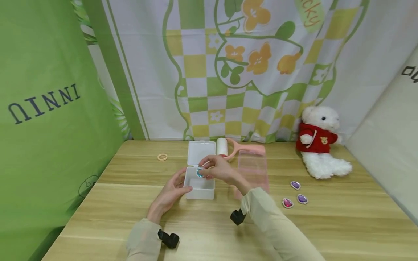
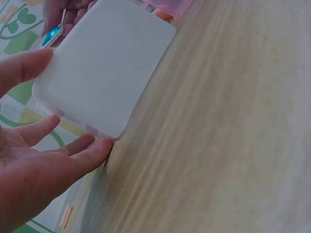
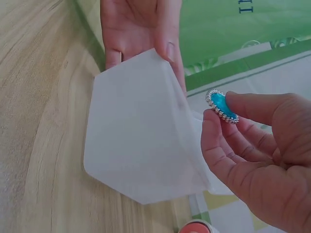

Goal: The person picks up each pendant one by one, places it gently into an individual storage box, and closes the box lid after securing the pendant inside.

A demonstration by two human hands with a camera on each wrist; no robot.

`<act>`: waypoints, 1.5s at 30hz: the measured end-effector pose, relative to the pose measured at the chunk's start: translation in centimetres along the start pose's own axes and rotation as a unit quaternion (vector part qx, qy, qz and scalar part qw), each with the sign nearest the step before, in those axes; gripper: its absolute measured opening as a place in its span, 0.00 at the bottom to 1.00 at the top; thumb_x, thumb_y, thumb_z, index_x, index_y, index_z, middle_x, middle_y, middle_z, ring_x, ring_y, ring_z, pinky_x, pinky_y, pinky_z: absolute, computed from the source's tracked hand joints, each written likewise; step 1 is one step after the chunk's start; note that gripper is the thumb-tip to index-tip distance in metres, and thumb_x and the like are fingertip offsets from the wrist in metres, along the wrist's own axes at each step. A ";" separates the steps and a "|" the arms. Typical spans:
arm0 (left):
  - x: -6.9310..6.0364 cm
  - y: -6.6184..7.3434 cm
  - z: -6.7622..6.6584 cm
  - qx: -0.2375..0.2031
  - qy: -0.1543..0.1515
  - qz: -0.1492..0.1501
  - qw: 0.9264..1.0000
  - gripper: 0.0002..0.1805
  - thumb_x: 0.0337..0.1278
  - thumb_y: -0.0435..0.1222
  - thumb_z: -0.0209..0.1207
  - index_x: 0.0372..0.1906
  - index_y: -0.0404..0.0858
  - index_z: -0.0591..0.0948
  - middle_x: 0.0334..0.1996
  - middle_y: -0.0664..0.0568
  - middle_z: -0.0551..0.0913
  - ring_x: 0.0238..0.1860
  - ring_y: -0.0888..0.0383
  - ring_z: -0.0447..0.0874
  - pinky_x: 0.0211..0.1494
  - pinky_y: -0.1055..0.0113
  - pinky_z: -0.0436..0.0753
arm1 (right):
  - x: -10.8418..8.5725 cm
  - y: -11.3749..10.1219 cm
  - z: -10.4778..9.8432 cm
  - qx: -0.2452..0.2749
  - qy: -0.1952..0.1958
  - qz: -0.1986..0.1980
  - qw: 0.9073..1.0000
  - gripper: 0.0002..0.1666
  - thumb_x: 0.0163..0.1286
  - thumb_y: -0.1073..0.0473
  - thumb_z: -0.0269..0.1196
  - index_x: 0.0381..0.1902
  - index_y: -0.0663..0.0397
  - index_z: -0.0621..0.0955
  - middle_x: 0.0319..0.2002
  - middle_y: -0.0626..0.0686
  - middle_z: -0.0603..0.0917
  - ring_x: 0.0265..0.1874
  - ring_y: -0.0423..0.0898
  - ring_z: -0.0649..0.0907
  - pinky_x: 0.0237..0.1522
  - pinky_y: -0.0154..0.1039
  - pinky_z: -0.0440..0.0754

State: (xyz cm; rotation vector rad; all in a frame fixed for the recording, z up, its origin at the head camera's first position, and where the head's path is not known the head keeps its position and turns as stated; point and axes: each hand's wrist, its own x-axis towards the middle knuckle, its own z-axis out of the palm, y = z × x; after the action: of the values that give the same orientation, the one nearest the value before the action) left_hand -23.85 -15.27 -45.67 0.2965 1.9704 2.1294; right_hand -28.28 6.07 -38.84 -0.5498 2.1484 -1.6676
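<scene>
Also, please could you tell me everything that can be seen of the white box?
The white box is rectangular, plain and smooth, with rounded corners, and looks like plastic. Its hinged lid is open, swung back on the far side. The box appears to stand on the wooden table, opening upward. The left grip holds its left side, thumb near the front corner. The right grip is over the opening; part of the inside is hidden.

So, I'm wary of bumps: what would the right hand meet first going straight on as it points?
Probably the white box, at its far-left rim, as the right hand holding the blue gem points forward and left over it. Height above the rim is unclear, so it might pass over.
</scene>
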 end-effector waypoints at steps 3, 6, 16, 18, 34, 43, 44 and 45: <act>0.0 0.0 -0.1 0.000 0.001 -0.004 1.000 0.42 0.55 0.24 0.59 0.74 0.36 0.53 0.69 0.30 0.57 0.68 0.35 0.57 0.64 0.55 0.70 | 0.9 0.0 0.7 -0.025 -0.019 0.003 0.999 0.15 0.61 0.67 0.66 0.45 0.67 0.77 0.35 0.57 0.82 0.29 0.45 0.82 0.40 0.48 0.85; 0.1 0.0 -0.1 0.005 0.001 -0.002 1.000 0.42 0.56 0.25 0.59 0.74 0.37 0.54 0.70 0.30 0.56 0.69 0.35 0.56 0.65 0.52 0.68 | 1.8 0.1 1.3 -0.072 -0.044 -0.008 0.996 0.13 0.61 0.67 0.66 0.43 0.66 0.78 0.34 0.57 0.84 0.28 0.46 0.83 0.36 0.46 0.85; 0.1 -0.1 -0.4 -0.014 -0.023 -0.004 1.000 0.42 0.56 0.24 0.58 0.74 0.36 0.52 0.69 0.30 0.57 0.64 0.41 0.64 0.61 0.62 0.73 | 3.4 -0.1 2.7 -0.182 -0.080 0.018 0.980 0.09 0.60 0.72 0.65 0.39 0.62 0.80 0.31 0.54 0.85 0.24 0.47 0.84 0.28 0.37 0.84; 0.2 -0.1 -0.4 -0.017 -0.025 -0.005 1.000 0.43 0.56 0.24 0.58 0.74 0.37 0.52 0.69 0.30 0.57 0.65 0.41 0.63 0.61 0.62 0.72 | 3.5 -0.1 2.7 -0.198 -0.084 0.024 0.976 0.09 0.59 0.73 0.65 0.39 0.62 0.80 0.30 0.54 0.85 0.24 0.47 0.84 0.28 0.37 0.84; 0.2 -0.2 -0.4 -0.010 -0.017 0.000 1.000 0.44 0.55 0.24 0.58 0.74 0.34 0.50 0.69 0.28 0.55 0.68 0.35 0.57 0.61 0.61 0.72 | 4.2 0.0 3.4 -0.371 -0.113 0.018 0.921 0.12 0.51 0.75 0.67 0.33 0.60 0.81 0.29 0.54 0.85 0.23 0.42 0.80 0.24 0.29 0.77; 0.1 -0.3 -0.5 -0.014 -0.023 -0.004 1.000 0.43 0.56 0.23 0.57 0.74 0.34 0.50 0.70 0.28 0.54 0.69 0.35 0.56 0.61 0.62 0.71 | 4.4 0.6 4.2 -0.434 -0.087 0.019 0.896 0.14 0.47 0.75 0.69 0.31 0.55 0.82 0.28 0.50 0.83 0.30 0.43 0.79 0.31 0.33 0.76; 0.1 -0.3 -0.6 -0.016 -0.022 -0.004 1.000 0.43 0.56 0.23 0.57 0.74 0.34 0.50 0.70 0.28 0.55 0.69 0.35 0.56 0.61 0.62 0.71 | 4.4 0.6 4.3 -0.435 -0.085 0.015 0.896 0.14 0.47 0.76 0.69 0.31 0.56 0.82 0.28 0.50 0.82 0.30 0.43 0.79 0.31 0.33 0.76; 0.1 -0.3 -0.6 -0.016 -0.020 -0.004 1.000 0.43 0.56 0.22 0.57 0.74 0.33 0.50 0.70 0.28 0.55 0.69 0.35 0.56 0.61 0.62 0.71 | 4.4 0.6 4.3 -0.435 -0.085 0.014 0.897 0.14 0.47 0.76 0.69 0.31 0.56 0.82 0.27 0.50 0.82 0.30 0.43 0.78 0.31 0.33 0.76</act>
State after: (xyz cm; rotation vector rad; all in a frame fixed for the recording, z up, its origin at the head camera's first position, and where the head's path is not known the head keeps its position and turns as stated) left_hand -24.15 -15.75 -46.03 0.3239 1.9097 2.1313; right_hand -29.93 0.41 -40.64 -0.8417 2.6587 -0.5158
